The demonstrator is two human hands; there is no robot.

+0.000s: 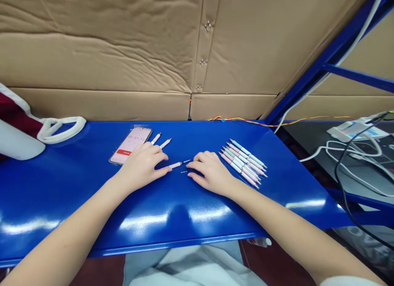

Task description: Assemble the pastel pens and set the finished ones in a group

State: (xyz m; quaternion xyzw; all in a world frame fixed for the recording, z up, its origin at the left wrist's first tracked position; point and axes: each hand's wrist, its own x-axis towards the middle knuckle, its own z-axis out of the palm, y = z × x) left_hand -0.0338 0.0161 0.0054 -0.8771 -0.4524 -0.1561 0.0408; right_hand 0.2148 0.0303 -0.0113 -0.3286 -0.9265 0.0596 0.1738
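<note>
My left hand (pixel 147 160) holds a pink pen (pixel 175 165) at its thumb and fingertips. A thin dark refill sticks out of the pen's front end, toward my right hand (pixel 212 171). That hand rests low over the table with thumb and forefinger apart and nothing seen between them. Between the hands lies a tiny metallic part (pixel 184 171), too small to make out fully. Two more pens (pixel 166 143) lie just beyond my left hand, partly covered by it. To the right of my right hand is a row of several pastel click pens (pixel 244 162).
A phone (pixel 135 144) showing a running timer lies by my left hand on the blue table (pixel 123 220). At the far left are a white cylinder (pixel 21 142) and a white strap (pixel 61 130). Cables (pixel 353 154) and a blue frame (pixel 323 68) stand at right; cardboard (pixel 123 64) backs the table.
</note>
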